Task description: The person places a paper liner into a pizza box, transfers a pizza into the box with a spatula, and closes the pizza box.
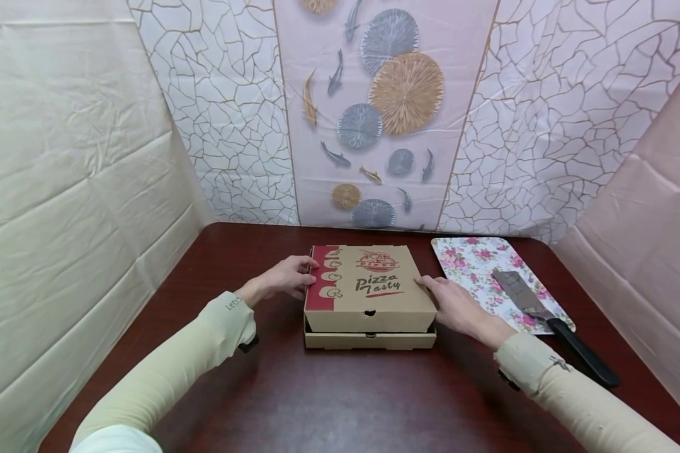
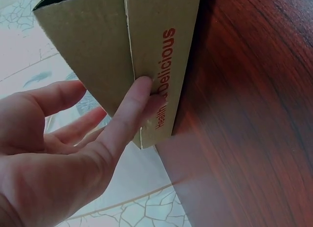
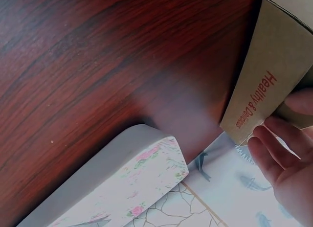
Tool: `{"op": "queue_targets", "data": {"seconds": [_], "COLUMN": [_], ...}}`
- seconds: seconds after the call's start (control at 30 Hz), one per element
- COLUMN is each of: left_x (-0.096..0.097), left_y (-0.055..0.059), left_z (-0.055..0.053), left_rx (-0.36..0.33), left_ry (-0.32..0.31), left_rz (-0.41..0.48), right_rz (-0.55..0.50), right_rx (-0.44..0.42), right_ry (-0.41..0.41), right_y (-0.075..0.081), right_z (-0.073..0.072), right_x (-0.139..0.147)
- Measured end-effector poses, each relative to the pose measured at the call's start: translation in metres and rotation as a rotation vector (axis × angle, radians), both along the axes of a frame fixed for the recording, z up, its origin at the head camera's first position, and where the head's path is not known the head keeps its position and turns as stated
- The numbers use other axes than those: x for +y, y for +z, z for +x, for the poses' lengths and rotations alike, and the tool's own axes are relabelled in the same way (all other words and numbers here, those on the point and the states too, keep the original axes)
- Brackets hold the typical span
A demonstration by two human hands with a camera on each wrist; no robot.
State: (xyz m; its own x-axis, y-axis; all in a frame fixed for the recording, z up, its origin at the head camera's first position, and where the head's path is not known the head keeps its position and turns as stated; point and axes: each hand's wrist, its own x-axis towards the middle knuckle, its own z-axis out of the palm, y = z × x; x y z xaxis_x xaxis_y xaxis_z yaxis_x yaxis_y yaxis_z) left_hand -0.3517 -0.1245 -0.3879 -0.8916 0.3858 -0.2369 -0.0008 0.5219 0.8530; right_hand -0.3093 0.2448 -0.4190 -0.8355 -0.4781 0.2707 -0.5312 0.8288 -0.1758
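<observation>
A cardboard pizza box (image 1: 396, 299) with a red strip and "Pizza Tasty" print stands on the table. Its lid sits slightly raised, and the front flap hangs above the low front wall of the base (image 1: 340, 341). At the left edge of the lid, my left hand (image 1: 280, 275) holds it; in the left wrist view one digit presses the side near the seam while other fingers reach the upper edge. On the opposite side my right hand (image 1: 456, 304) holds the lid's right edge. The right wrist view shows those fingers (image 3: 281, 139) against the box side, partly cut off.
Right of the box lies a floral board (image 1: 459, 258). A spatula with a wide metal blade (image 1: 515, 289) and black handle (image 1: 583, 352) rests across it, the handle reaching past the board's edge. Fabric walls (image 1: 90, 126) surround the dark red table (image 1: 340, 402).
</observation>
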Motion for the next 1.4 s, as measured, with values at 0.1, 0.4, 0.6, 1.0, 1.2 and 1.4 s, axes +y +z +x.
{"op": "queue_targets", "data": {"seconds": [0.1,0.4,0.6,1.0,1.2,1.4], "left_x": [0.001,0.002,0.003,0.0,0.002,0.002], "left_y": [-0.001,-0.001,-0.003,0.002,0.004,0.005], "left_z": [0.001,0.004,0.006,0.019,0.025,0.029], "left_rx": [0.025,0.098,0.123,0.035,-0.029,0.009], "left_ry": [0.004,0.01,-0.007,-0.144,-0.197,-0.218], "left_rz": [-0.016,-0.111,-0.168,-0.263,-0.286,-0.329], "right_rz": [0.026,0.046,0.044,-0.158,-0.157,-0.095], "right_rx": [0.012,0.048,0.032,-0.139,-0.192,-0.172], "right_ry": [-0.004,0.01,0.017,-0.025,-0.041,-0.011], "right_y": [0.001,-0.001,-0.003,0.003,0.005,0.004], "right_z": [0.002,0.004,0.005,0.002,0.004,0.006], "right_x": [-0.001,-0.001,0.0,-0.002,-0.004,-0.004]}}
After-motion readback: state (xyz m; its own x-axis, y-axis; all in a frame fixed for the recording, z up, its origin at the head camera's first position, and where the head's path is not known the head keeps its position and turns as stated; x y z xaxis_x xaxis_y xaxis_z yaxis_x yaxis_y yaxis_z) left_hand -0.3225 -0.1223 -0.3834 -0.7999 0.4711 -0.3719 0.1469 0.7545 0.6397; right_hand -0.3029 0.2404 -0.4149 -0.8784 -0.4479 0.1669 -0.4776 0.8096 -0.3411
